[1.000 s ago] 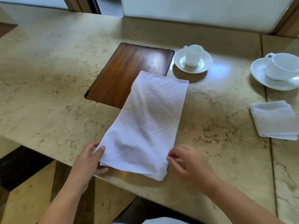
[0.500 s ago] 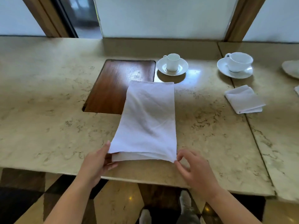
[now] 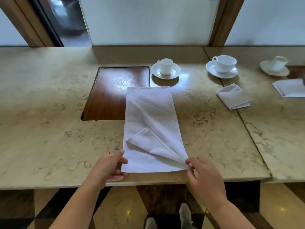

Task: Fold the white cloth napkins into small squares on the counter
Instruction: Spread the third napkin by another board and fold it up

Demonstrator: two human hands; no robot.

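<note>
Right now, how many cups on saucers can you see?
3: a small cup behind the long napkin, a wider cup to its right, and a tilted, blurry cup far right. More may sit out of frame.

matt cloth napkin, glossy stone counter

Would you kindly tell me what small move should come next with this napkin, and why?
Probably flatten the flipped-up top-layer corner with the right hand first: the long napkin has it turned back, while the left hand pins the near-left corner.
</note>
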